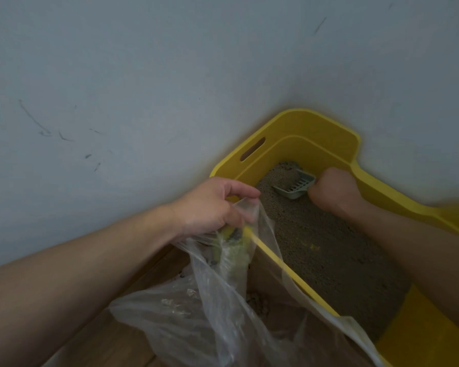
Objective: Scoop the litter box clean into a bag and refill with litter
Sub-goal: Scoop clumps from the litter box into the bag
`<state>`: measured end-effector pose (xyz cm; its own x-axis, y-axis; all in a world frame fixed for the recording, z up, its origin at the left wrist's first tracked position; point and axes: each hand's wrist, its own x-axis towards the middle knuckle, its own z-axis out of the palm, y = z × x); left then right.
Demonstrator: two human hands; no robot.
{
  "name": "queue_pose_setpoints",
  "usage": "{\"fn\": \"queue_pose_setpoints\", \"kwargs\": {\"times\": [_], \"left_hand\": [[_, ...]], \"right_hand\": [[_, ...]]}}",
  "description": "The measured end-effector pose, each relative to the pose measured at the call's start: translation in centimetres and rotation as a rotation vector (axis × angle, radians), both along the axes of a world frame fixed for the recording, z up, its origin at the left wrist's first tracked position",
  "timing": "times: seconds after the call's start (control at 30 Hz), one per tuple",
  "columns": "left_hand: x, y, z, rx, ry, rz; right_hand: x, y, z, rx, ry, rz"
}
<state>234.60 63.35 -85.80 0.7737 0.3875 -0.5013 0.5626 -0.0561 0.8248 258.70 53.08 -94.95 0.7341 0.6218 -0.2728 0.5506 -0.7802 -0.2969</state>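
Grey wall [143, 75] behind litter box [313, 123]. Right hand [334, 190] clamped on scoop [293, 188], centre right. Bag [223, 300], pinched by my left hand [210, 205], waits lower left.

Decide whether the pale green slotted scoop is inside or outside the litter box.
Inside: the pale green slotted plastic scoop, gripped by the right hand, sits on grey litter within the yellow plastic box.

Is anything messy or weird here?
Yes, a bit. Pale litter bits lie outside the yellow litter box, by the clear bag, on the floor or inside the bag, I cannot tell. The wall has dark scuff marks.
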Motion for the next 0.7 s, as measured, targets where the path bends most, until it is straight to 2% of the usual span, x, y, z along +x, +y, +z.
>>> {"fn": "queue_pose_setpoints", "kwargs": {"times": [0.13, 0.4, 0.7], "left_hand": [[0.2, 0.4, -0.1, 0.06, 0.018, -0.022], [0.2, 0.5, -0.3, 0.004, 0.012, -0.01], [0.1, 0.6, -0.4, -0.02, 0.007, -0.01]], "right_hand": [[0.3, -0.6, -1.0, 0.069, 0.032, -0.026], [0.0, -2.1, -2.6, 0.169, 0.049, 0.027], [0.7, -2.0, -2.5, 0.187, 0.06, 0.048]]}}
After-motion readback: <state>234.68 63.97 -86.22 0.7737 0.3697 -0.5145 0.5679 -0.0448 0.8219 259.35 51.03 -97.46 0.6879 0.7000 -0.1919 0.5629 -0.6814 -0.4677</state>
